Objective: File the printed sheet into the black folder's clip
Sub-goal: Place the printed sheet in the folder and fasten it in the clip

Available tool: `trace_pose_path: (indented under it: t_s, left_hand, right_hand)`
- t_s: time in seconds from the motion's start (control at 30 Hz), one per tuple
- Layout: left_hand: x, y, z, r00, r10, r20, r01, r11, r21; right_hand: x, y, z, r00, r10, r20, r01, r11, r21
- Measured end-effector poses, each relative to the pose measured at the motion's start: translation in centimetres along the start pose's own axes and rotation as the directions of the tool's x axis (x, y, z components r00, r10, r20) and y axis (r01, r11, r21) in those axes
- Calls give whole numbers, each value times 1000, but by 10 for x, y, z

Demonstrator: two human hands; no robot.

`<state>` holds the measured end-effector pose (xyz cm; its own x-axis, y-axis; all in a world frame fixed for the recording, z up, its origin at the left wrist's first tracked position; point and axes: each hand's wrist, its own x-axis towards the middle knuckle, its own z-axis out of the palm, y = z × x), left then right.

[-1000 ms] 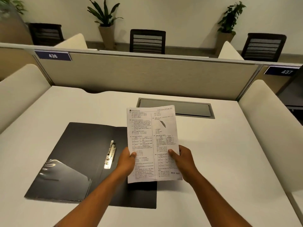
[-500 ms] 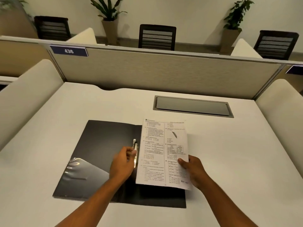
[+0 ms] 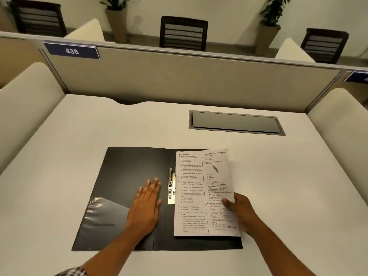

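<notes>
A black folder (image 3: 127,176) lies open on the white desk, with a clear plastic pocket on its left flap. Its metal clip (image 3: 171,185) runs along the spine. The printed sheet (image 3: 201,194) rests over the folder's right half, its left edge right beside the clip. My right hand (image 3: 240,211) pinches the sheet's right edge, thumb on top. My left hand (image 3: 146,204) lies flat, fingers spread, on the left flap just left of the clip, holding nothing.
A grey cable hatch (image 3: 235,122) is set into the white desk (image 3: 79,140) behind the folder. A beige partition (image 3: 179,76) with a "436" label closes the back; padded dividers (image 3: 23,100) flank both sides.
The sheet came down from mid-air onto the folder's right half. My left hand let go of it, touched near the clip, and now presses flat on the left flap.
</notes>
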<state>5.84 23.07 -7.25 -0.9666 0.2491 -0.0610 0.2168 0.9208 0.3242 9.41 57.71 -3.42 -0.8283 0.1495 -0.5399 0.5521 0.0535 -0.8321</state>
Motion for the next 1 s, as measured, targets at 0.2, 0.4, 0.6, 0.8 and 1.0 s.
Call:
trace_pose_path:
  t_s: [0.2, 0.4, 0.6, 0.8, 1.0]
  left_hand:
    - [-1, -2, 4, 1000, 15, 0, -15, 1000, -11]
    - [-3, -1, 2, 1000, 25, 5, -25, 999, -41]
    - [-2, -1, 2, 999, 34, 11, -34, 998, -53]
    - [-2, -2, 3, 999, 27, 26, -26, 998, -50]
    - [-3, -2, 1, 999, 32, 27, -30, 998, -61]
  right_hand:
    - [1, -2, 1, 999, -5, 41, 4, 1000, 14]
    - [-1, -8, 7, 997, -22, 75, 22, 1000, -2]
    - [-4, -13, 13, 998, -19, 58, 19, 1000, -12]
    - [-6, -17, 14, 998, 24, 51, -22, 999, -25]
    - [-5, -24, 12, 994, 70, 79, -68, 997, -27]
